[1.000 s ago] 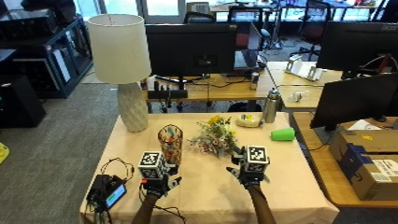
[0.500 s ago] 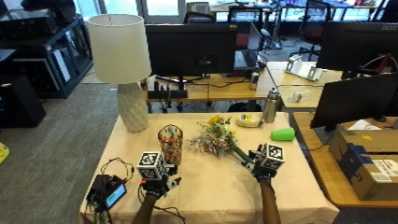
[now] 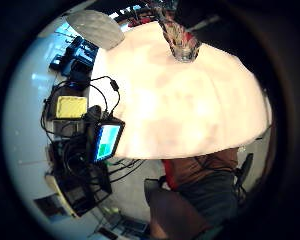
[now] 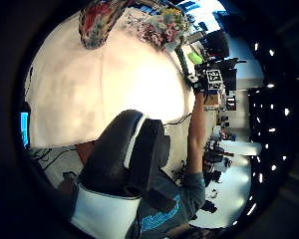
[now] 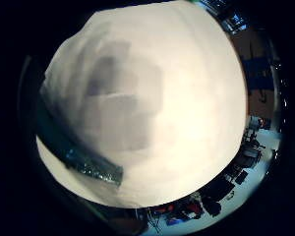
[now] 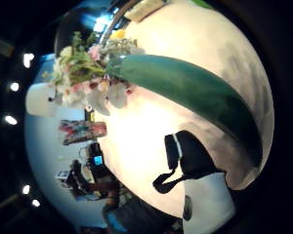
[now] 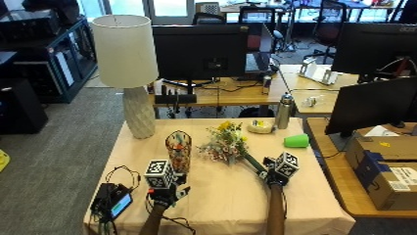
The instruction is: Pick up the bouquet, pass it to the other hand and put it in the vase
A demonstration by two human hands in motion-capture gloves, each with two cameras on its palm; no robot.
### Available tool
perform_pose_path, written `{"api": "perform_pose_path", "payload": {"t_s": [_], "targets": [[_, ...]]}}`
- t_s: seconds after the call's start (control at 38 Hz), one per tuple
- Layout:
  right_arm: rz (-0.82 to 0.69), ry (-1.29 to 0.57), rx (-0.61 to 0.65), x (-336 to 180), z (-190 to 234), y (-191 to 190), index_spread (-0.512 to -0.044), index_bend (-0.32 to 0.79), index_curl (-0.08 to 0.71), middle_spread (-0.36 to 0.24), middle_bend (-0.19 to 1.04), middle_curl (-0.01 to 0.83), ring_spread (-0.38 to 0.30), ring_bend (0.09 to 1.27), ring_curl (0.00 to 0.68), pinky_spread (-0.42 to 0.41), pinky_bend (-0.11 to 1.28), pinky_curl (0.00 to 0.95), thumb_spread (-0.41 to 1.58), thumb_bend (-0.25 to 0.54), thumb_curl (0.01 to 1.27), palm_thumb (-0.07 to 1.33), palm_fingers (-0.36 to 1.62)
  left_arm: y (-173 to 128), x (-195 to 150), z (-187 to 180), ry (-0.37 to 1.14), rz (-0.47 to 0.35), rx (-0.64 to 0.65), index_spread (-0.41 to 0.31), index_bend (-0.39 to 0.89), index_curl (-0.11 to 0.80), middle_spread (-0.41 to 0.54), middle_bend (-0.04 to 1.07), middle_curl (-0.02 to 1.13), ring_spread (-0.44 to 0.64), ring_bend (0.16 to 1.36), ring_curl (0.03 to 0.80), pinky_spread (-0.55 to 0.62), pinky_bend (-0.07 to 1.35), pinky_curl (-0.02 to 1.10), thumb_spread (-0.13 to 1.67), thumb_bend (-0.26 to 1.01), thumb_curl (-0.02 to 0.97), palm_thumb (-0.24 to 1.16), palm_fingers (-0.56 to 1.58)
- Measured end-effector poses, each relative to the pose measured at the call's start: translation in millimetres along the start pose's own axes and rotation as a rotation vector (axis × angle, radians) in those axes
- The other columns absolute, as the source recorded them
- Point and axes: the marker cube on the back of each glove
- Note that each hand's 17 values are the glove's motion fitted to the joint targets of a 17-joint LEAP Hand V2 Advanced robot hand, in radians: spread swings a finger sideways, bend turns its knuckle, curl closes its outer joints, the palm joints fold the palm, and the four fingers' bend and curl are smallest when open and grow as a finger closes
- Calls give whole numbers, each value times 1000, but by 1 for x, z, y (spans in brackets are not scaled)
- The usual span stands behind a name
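The bouquet (image 7: 224, 142) of pale and yellow flowers lies on the tan table (image 7: 221, 200), its green wrapped stem (image 7: 253, 163) pointing toward me. My right hand (image 7: 277, 175) is at the stem's near end. In the right thumb side palm view the stem (image 6: 185, 87) runs close past the palm and the thumb (image 6: 185, 161) stands apart from it. The patterned glass vase (image 7: 178, 145) stands upright left of the flowers. My left hand (image 7: 166, 192) rests near the table's front, fingers relaxed, holding nothing; the vase (image 3: 182, 42) stands beyond it.
A white lamp (image 7: 127, 68) stands at the table's back left. A metal bottle (image 7: 283, 111), a small yellowish bowl (image 7: 261, 127) and a green cup (image 7: 296, 141) sit at the back right. A small screen device (image 7: 112, 200) with cables lies at the front left corner.
My right hand has moved right and a little forward, to the bouquet's stem end. The left hand, vase and bouquet have stayed put.
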Motion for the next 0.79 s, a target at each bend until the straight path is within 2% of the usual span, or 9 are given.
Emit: {"api": "perform_pose_path", "payload": {"t_s": [0.05,0.21,0.32,0.34,0.39,0.47,0.53,0.63,0.79], "targets": [[64,31,23,8,1,-3,-362,128,174,28,230,322,185,233,245,303,548,339,1029,2,356,630,6,1,1,-1,2,4,3,-14,125,239,173,208,353,410,578,267,428,482,333,1051,-24,263,56,181],[133,140,146,23,6,-14,-337,207,217,-63,261,335,15,383,270,227,474,300,1001,82,419,848,442,0,0,0,8,10,17,-14,125,241,173,207,354,410,578,269,428,482,335,1053,-21,266,62,180],[90,145,125,16,7,-6,-329,310,281,-107,280,351,-55,364,280,188,370,286,981,86,444,908,600,-4,-3,2,7,6,28,-14,125,241,174,207,355,410,577,270,428,481,336,1053,-22,268,63,180],[112,183,147,19,5,-5,-327,400,316,-118,303,361,-74,338,280,176,325,278,961,79,449,915,702,-3,-3,3,8,4,19,-14,125,242,174,207,355,410,577,270,428,481,336,1053,-22,268,63,180],[217,305,207,30,1,-4,-314,420,327,-129,318,368,-105,340,286,157,279,270,936,69,461,931,804,-3,-4,5,9,3,4,-14,125,242,174,207,355,410,577,270,428,481,336,1053,-23,269,63,180],[283,371,258,35,-1,-5,-302,361,336,-146,340,381,-141,387,299,121,242,262,886,41,476,937,934,-9,-7,10,10,11,13,-14,125,242,174,207,356,410,577,271,428,481,337,1053,-23,270,63,180],[276,373,277,33,0,-8,-294,249,324,-150,379,404,-159,528,356,26,281,284,809,11,494,930,1157,-11,-6,11,14,16,20,-14,125,243,174,207,356,410,577,271,428,481,337,1053,-23,270,63,180],[275,439,281,33,-1,-7,-288,125,329,-158,408,437,-182,650,426,-119,415,347,728,-14,524,944,1307,-10,-5,11,19,9,15,-14,124,243,174,206,356,410,576,271,427,485,339,1053,-23,271,63,181],[338,533,186,33,1,9,-283,152,340,-170,462,477,-202,725,481,-223,596,422,623,-32,563,934,1388,-10,-5,12,21,4,12,-14,124,243,174,206,357,410,575,272,426,485,341,1053,-23,272,63,180]]}}
